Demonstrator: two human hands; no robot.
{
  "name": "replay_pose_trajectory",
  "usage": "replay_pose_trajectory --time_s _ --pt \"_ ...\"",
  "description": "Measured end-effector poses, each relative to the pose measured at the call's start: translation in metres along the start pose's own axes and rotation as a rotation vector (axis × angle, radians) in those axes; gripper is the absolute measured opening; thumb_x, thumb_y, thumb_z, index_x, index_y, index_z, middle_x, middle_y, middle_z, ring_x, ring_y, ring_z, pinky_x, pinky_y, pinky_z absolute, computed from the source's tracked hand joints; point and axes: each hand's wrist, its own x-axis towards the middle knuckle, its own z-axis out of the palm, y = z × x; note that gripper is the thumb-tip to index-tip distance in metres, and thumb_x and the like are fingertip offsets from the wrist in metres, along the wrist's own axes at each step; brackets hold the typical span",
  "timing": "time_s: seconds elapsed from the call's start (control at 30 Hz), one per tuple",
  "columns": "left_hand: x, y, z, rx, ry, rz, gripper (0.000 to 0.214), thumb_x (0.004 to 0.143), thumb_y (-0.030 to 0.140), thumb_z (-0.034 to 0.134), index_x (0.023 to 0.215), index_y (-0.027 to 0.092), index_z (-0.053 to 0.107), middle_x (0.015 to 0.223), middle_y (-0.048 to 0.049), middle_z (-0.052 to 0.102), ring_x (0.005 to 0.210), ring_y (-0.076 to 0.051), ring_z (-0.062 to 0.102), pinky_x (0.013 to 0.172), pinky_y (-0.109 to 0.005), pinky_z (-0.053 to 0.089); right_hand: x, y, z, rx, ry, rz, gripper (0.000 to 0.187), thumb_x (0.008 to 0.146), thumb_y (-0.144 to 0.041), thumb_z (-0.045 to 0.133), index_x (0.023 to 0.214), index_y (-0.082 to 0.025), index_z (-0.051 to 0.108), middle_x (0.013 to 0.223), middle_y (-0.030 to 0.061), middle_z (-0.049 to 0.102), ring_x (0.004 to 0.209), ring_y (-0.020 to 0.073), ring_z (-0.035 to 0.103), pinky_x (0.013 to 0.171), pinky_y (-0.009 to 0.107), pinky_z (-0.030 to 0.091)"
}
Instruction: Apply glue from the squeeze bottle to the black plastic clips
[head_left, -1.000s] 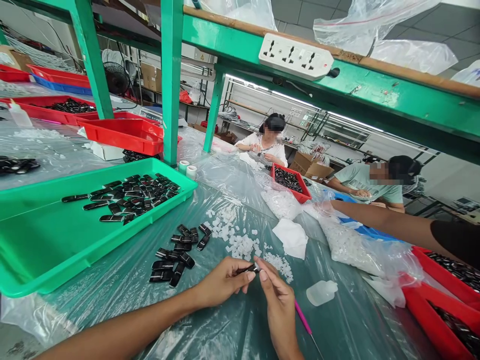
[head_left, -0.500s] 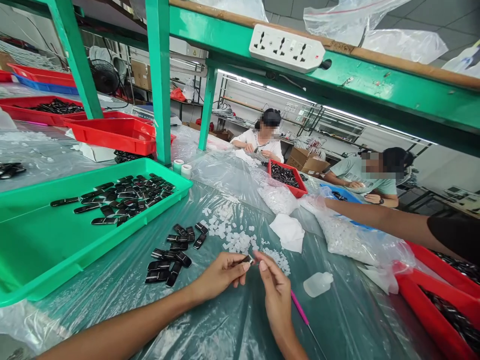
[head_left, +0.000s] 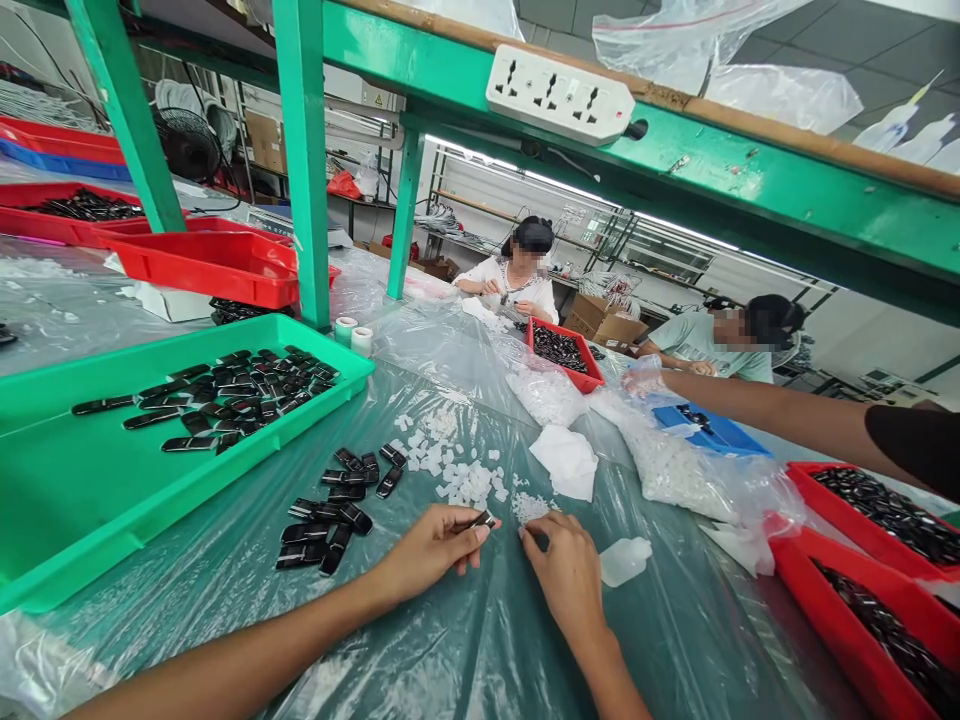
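Between the thumb and fingers of my left hand is a small black plastic piece with a shiny end, held just above the plastic-covered table. My right hand reaches down at the near edge of a patch of tiny white bits. Its thumb and forefinger are drawn together; whatever lies between them is too small to make out. Larger white pieces lie beyond my left hand. Loose black pieces are heaped left of it. A translucent squeeze bottle rests on its side by my right hand.
A green tray with black pieces stands left. White tissue and a bag of white pieces lie beyond. Red trays stand right, where another person's arm reaches in. A green shelf frame crosses above.
My right hand has moved away from the black piece, down to the tiny white bits. My left hand keeps its hold. The pink-handled tool is now out of sight near my right hand.
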Motion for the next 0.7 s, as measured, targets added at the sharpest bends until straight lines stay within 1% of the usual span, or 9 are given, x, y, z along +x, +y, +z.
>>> replay_pose_trajectory --time_s 0.17,0.3,0.4,0.57,0.7 --pt "0.001 -0.004 0.0 0.032 -0.032 0.026 0.044 0.081 0.049 0.054 0.09 0.008 0.065 0.059 0.0011 0.051 0.052 -0.009 0.045 0.049 -0.019 0.034 0.0 -0.002 0.005 0.07 -0.024 0.013 0.017 0.075 -0.02 0.055 0.069 -0.026 0.069 0.071 0.0048 0.065 0.071 0.0236 0.057 0.065 0.034 0.04" --pt "0.001 -0.007 -0.001 0.028 -0.06 0.046 0.04 0.083 0.047 0.053 0.085 0.008 0.064 0.06 0.0012 0.051 0.053 -0.009 0.044 0.05 -0.019 0.034 0.002 0.0 0.003 0.185 -0.058 0.047 0.016 0.075 -0.024 0.056 0.067 -0.026 0.07 0.068 0.0027 0.066 0.069 0.0227 0.06 0.064 0.032 0.043" --pt "0.0 -0.006 -0.001 0.013 -0.081 0.063 0.038 0.083 0.046 0.054 0.085 0.009 0.064 0.062 0.0005 0.052 0.055 -0.009 0.045 0.052 -0.019 0.035 0.002 -0.004 0.001 0.288 -0.031 0.092 0.014 0.075 -0.027 0.058 0.067 -0.024 0.07 0.068 0.003 0.066 0.068 0.0217 0.06 0.064 0.032 0.044" --pt "-0.003 0.0 0.001 -0.018 -0.109 0.099 0.038 0.083 0.045 0.054 0.087 0.01 0.065 0.068 -0.0024 0.057 0.058 -0.011 0.049 0.058 -0.022 0.039 -0.005 -0.027 0.001 0.525 0.074 0.157 0.02 0.083 -0.032 0.053 0.084 -0.018 0.067 0.084 0.0066 0.067 0.076 0.0191 0.062 0.069 0.031 0.049" --pt "-0.004 0.002 0.002 -0.034 -0.148 0.099 0.039 0.082 0.047 0.054 0.084 0.01 0.065 0.069 -0.0032 0.058 0.058 -0.011 0.049 0.059 -0.022 0.039 -0.015 -0.045 0.004 0.709 0.1 0.196 0.017 0.08 -0.031 0.058 0.084 -0.017 0.066 0.083 0.0067 0.067 0.077 0.0194 0.063 0.07 0.031 0.051"
